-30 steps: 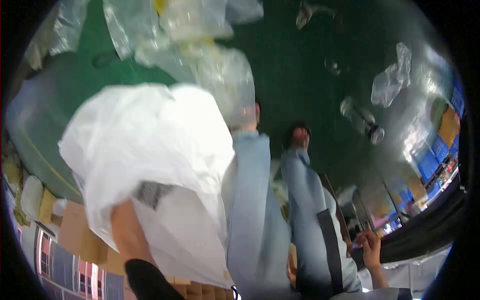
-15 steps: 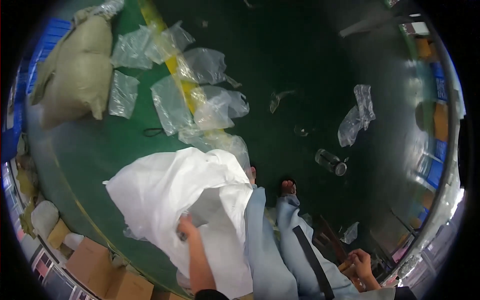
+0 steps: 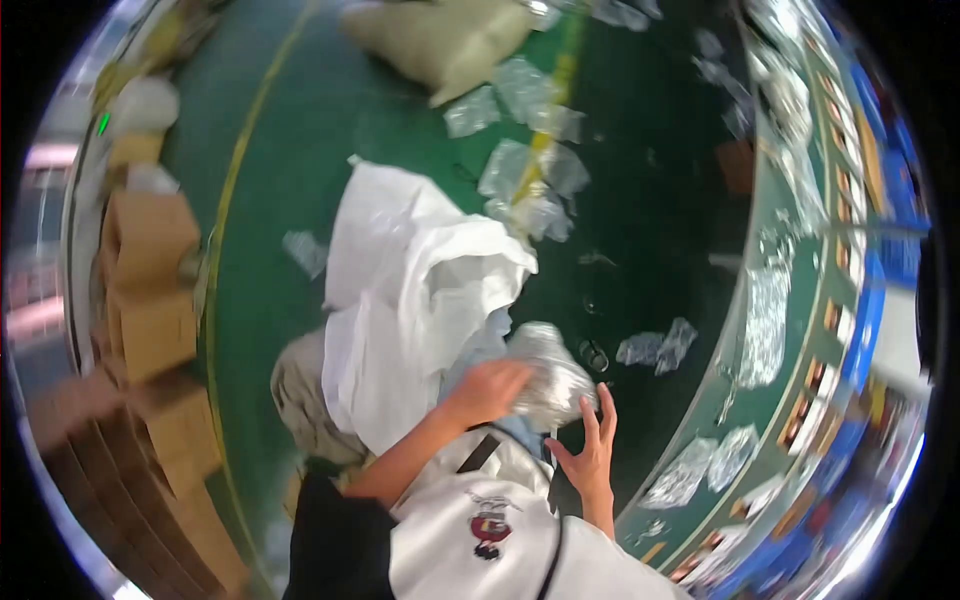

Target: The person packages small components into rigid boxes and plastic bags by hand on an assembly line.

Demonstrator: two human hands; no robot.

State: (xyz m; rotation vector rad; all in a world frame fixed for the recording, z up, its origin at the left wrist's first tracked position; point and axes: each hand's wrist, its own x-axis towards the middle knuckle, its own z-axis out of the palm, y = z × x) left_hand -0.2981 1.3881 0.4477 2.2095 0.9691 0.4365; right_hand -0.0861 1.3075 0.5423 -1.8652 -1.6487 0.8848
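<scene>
In front of my waist is a shiny, crumpled clear plastic bundle [image 3: 550,378], blurred by motion. My left hand [image 3: 490,391] grips its left side, the fingertips partly smeared. At its lower right edge my right hand [image 3: 590,450] has thumb and fingers spread apart, the fingertips close to the plastic. I cannot tell what the bundle contains, if anything. Just left of my legs a large white woven sack [image 3: 385,260] stands slumped, its wide mouth gaping toward me. The sack's contents are mostly hidden.
Loose clear plastic bags [image 3: 530,185] litter the green floor ahead along a yellow line. A full beige sack [image 3: 445,40] lies farther off. Cardboard boxes [image 3: 150,240] line the left. A long green-topped bench [image 3: 775,410] with plastic bags runs along the right.
My left hand has left the white sack's mouth and now holds the plastic bundle before me. My right hand has come in from the right. The view has swung.
</scene>
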